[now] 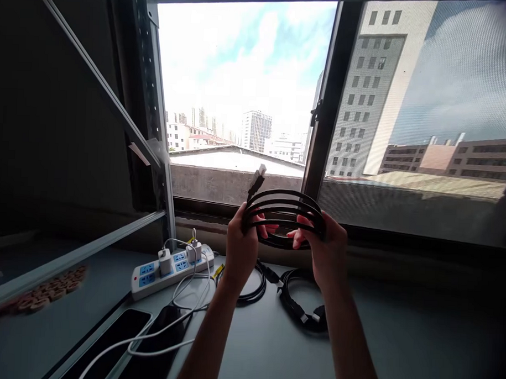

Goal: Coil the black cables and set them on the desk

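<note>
A coiled black cable is held up in front of the window, its loops stretched between my two hands. My left hand closes round the left side of the coil. One plug with a pale clear cap sticks up above that hand. My right hand grips the coil's right side, with some fingertips showing inside the loops. Below the hands, two more coiled black cables lie on the table: one coil partly behind my left wrist, another coil with capped plugs by my right forearm.
A white power strip with two white chargers stands at the left; white cords trail from it over dark flat devices. Metal frame bars cross the left side. The window frame rises behind the grey table.
</note>
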Demonstrator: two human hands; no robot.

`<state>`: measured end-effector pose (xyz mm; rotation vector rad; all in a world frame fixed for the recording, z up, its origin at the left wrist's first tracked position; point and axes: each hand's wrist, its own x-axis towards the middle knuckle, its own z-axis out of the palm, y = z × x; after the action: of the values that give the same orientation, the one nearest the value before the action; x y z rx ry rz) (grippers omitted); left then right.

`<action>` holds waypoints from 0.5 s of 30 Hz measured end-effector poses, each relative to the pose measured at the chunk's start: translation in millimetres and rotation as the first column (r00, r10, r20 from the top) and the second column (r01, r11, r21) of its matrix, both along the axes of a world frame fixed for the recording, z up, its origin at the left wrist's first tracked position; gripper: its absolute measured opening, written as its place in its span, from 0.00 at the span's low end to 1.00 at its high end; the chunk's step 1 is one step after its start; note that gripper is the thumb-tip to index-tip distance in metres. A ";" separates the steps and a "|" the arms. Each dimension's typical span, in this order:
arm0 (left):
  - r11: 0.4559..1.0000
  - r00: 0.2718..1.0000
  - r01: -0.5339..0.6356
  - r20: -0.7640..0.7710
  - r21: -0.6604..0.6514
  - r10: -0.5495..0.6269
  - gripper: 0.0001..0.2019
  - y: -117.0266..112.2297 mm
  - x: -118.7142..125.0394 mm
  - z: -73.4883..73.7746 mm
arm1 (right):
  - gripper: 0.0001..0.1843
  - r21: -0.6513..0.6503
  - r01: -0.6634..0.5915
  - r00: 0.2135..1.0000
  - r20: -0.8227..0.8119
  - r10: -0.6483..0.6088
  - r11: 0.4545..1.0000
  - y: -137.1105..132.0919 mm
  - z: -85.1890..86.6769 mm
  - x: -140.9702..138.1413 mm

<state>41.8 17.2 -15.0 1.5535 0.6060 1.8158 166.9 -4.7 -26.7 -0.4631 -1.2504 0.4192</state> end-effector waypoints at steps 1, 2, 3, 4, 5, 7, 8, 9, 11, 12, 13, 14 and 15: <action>0.999 0.999 -0.033 -0.039 -0.003 0.033 0.04 -1.7 -2.8 1.5 | 0.08 0.024 0.069 0.997 0.039 -0.070 0.997 -3.6 1.1 -0.2; 0.997 0.994 -0.070 -0.082 -0.015 0.069 0.06 -3.5 -5.4 2.7 | 0.15 0.053 0.143 0.986 0.073 -0.147 0.988 -7.2 2.5 -1.1; 0.994 0.986 -0.109 -0.134 -0.032 0.104 0.08 -5.2 -7.6 3.7 | 0.23 0.088 0.211 0.969 0.109 -0.220 0.973 -10.5 3.8 -2.5; 0.988 0.972 -0.145 -0.194 -0.044 0.134 0.09 -6.8 -9.5 4.4 | 0.29 0.124 0.263 0.949 0.143 -0.280 0.957 -13.2 5.0 -4.0; 0.984 0.955 -0.175 -0.252 -0.044 0.159 0.10 -8.4 -10.9 4.8 | 0.32 0.162 0.300 0.929 0.173 -0.326 0.940 -15.1 6.0 -5.3; 0.975 0.921 -0.221 -0.336 -0.028 0.199 0.11 -11.3 -12.6 4.9 | 0.32 0.230 0.350 0.888 0.228 -0.400 0.908 -16.6 7.3 -6.8; 0.973 0.909 -0.230 -0.361 -0.021 0.207 0.11 -12.5 -12.8 4.9 | 0.29 0.263 0.370 0.864 0.256 -0.435 0.891 -16.6 7.8 -6.7; 0.973 0.903 -0.230 -0.376 -0.016 0.207 0.11 -13.6 -12.9 4.8 | 0.25 0.302 0.393 0.834 0.280 -0.475 0.869 -16.2 8.2 -6.0; 0.976 0.902 -0.216 -0.386 -0.019 0.192 0.10 -15.2 -12.6 5.0 | 0.19 0.382 0.424 0.779 0.308 -0.546 0.821 -15.1 9.0 -3.6; 0.979 0.905 -0.204 -0.388 -0.027 0.177 0.09 -15.6 -12.4 5.3 | 0.17 0.412 0.424 0.763 0.317 -0.563 0.807 -14.7 9.3 -2.1; 0.981 0.906 -0.189 -0.392 -0.035 0.160 0.08 -15.8 -12.4 5.5 | 0.16 0.435 0.419 0.755 0.322 -0.572 0.797 -14.3 9.5 -0.7; 0.983 0.906 -0.176 -0.397 -0.042 0.146 0.08 -15.7 -12.5 5.8 | 0.16 0.449 0.416 0.748 0.326 -0.578 0.791 -14.1 9.6 0.6; 0.985 0.905 -0.164 -0.404 -0.048 0.131 0.08 -15.4 -12.7 5.9 | 0.16 0.455 0.416 0.744 0.328 -0.583 0.787 -13.8 9.4 1.5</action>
<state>29.0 1.8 -9.1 1.8832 0.9998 1.5590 168.4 -18.5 -17.2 -0.5876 -1.5432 -0.4177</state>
